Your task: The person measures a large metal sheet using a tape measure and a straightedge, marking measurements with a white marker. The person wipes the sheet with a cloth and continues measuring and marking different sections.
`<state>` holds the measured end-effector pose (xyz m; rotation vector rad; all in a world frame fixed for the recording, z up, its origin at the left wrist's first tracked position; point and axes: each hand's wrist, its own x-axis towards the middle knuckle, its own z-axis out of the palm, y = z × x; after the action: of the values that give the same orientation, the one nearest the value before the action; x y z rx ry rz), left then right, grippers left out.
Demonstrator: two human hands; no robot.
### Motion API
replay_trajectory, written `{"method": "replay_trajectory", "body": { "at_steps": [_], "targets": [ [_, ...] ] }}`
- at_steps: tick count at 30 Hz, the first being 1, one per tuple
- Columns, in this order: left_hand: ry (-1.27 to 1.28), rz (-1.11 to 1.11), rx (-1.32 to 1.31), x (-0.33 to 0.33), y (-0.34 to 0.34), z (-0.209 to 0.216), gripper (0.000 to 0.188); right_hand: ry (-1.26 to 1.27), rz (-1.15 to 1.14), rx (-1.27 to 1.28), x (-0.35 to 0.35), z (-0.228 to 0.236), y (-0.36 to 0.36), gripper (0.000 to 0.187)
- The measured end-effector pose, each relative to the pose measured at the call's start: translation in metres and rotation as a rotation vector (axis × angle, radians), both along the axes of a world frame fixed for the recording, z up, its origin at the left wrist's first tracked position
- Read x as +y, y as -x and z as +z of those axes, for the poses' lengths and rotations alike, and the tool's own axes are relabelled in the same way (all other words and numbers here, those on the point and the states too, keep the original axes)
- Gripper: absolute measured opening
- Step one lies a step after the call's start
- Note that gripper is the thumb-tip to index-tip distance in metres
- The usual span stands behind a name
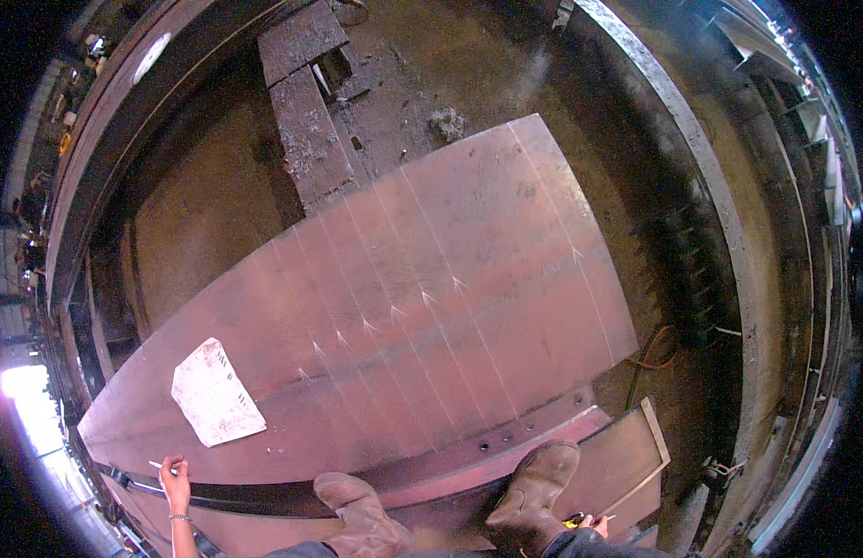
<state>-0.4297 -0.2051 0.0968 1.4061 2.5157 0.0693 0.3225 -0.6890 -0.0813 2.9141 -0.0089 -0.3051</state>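
Observation:
My left hand [176, 482] is closed at the lower left, a band round its wrist. From its fingers a thin white stick [155, 464] points left; its kind is too small to tell. Low on the right, beside my right boot [536, 488], my right hand [594, 526] is partly hidden and closed. A small yellow-and-black thing [572, 522] shows at its fingers, and a short pale stick [611, 517] pokes out on its other side. Ahead lies a large reddish steel plate [404, 307], marked with several white lines and arrowheads. A whitish angular sheet [216, 395] rests on its left part.
My left boot [352, 511] and right boot stand at the plate's near edge, by a flange with bolt holes. Farther off is a rusty beam [311, 130] strewn with debris. A curved steel rail [701, 158] and a cable [659, 353] lie to the right.

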Motion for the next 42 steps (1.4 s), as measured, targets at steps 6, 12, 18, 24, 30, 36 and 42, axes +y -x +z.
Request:
{"method": "replay_trajectory", "body": {
  "at_steps": [6,12,18,24,30,36,42],
  "targets": [
    [0.052,0.039,0.027,-0.02,-0.008,0.022,0.015,-0.027,0.087,-0.048,-0.041,-0.011,-0.011,0.043],
    [0.107,-0.053,0.104,-0.003,-0.075,0.043,0.014,-0.004,0.085,0.048,-0.032,-0.007,-0.006,0.04],
    [0.086,-0.138,0.157,-0.011,-0.084,0.046,0.016,0.071,0.031,0.124,-0.019,-0.002,-0.02,0.039],
    [0.051,-0.065,0.117,-0.005,-0.057,0.042,0.029,0.025,-0.175,0.106,0.037,0.007,-0.003,0.048],
    [-0.017,0.047,-0.06,0.035,-0.031,0.012,0.052,-0.113,0.11,0.062,0.1,0.011,-0.013,0.049],
    [-0.007,0.027,-0.155,0.042,0.021,-0.076,0.073,-0.169,0.344,0.029,0.136,0.028,-0.033,0.05],
    [-0.017,0.02,-0.043,0.106,0.028,-0.112,0.078,-0.189,0.463,0.039,0.168,0.048,-0.045,0.051]
  ]
}}
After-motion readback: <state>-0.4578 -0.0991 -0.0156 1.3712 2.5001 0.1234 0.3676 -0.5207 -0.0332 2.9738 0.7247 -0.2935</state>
